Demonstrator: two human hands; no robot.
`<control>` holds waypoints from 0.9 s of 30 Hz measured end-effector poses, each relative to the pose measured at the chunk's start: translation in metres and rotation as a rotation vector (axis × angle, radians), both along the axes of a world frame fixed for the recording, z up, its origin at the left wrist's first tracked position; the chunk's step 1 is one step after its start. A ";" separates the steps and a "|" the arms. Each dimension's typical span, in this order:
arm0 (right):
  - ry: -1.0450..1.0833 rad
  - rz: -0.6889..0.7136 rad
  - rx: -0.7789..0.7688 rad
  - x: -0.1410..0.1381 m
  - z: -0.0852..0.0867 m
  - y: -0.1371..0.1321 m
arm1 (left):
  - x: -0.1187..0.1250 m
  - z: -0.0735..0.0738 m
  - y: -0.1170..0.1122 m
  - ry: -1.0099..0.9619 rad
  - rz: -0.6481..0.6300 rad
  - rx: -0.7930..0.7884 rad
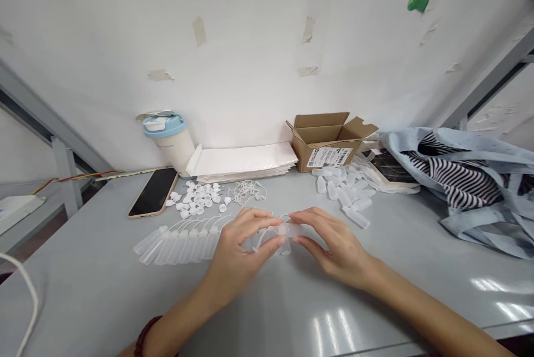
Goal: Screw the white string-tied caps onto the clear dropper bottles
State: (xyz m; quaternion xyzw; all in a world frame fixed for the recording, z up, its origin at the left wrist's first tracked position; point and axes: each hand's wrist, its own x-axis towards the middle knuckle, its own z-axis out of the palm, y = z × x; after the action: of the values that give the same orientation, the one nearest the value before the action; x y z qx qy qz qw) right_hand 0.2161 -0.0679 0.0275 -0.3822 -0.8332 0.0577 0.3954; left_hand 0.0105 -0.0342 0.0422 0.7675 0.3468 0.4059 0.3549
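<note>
The cloudy tube (295, 229) is held sideways between 2 hands, over the middle of the gray table (258, 323). The left hand (240, 240) pinches its left end, thumb and fingers nearly together, with a bit of white string (262, 239) by the thumb. The right hand (337, 240) pinches it farther right, only as wide as the tube. Another tube (285, 247) peeks out at 6 o'clock. At 9 o'clock is a row of capped tubes (179, 248) with strings. At 10 o'clock are little white caps (196, 201), then a phone (153, 193) and a cup (177, 151). String loops (249, 191) and white packets (246, 161) lie at 11 o'clock. At 1 o'clock is an open box (327, 155); at 2 o'clock, a heap of loose tubes (344, 193). A blue bag (488, 150) sits near 3 o'clock.
</note>
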 end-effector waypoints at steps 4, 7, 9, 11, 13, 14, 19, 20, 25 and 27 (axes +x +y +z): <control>0.012 0.044 -0.034 0.001 0.002 -0.001 | 0.001 -0.002 0.001 -0.017 -0.060 0.026; -0.012 0.086 -0.040 -0.001 0.000 -0.002 | 0.000 -0.002 0.002 -0.028 -0.123 -0.042; -0.032 0.101 -0.045 -0.002 -0.002 -0.003 | 0.000 0.000 0.003 -0.014 -0.179 -0.116; -0.041 0.098 -0.042 -0.004 -0.002 -0.003 | 0.000 0.001 0.003 0.004 -0.214 -0.181; -0.049 0.077 -0.041 -0.004 -0.001 -0.004 | 0.000 0.002 0.003 0.015 -0.212 -0.217; -0.050 0.062 -0.036 -0.004 -0.001 -0.004 | 0.000 0.002 0.003 0.024 -0.192 -0.227; 0.024 -0.012 -0.044 -0.004 -0.002 -0.004 | 0.003 0.000 -0.001 0.109 -0.023 -0.131; 0.063 -0.040 -0.059 -0.005 -0.003 -0.004 | 0.004 -0.002 -0.002 0.117 -0.001 -0.087; 0.299 -0.192 -0.298 -0.008 -0.003 -0.004 | 0.011 -0.011 -0.004 0.140 0.063 0.187; 0.366 -0.202 -0.411 -0.010 -0.001 -0.004 | 0.013 -0.014 -0.004 0.164 0.044 0.306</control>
State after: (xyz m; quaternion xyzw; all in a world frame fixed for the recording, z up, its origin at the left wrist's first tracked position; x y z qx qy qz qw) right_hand 0.2058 -0.0719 0.0263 -0.5185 -0.6765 0.2536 0.4573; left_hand 0.0232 -0.0387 0.0283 0.8353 0.3255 0.3977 0.1954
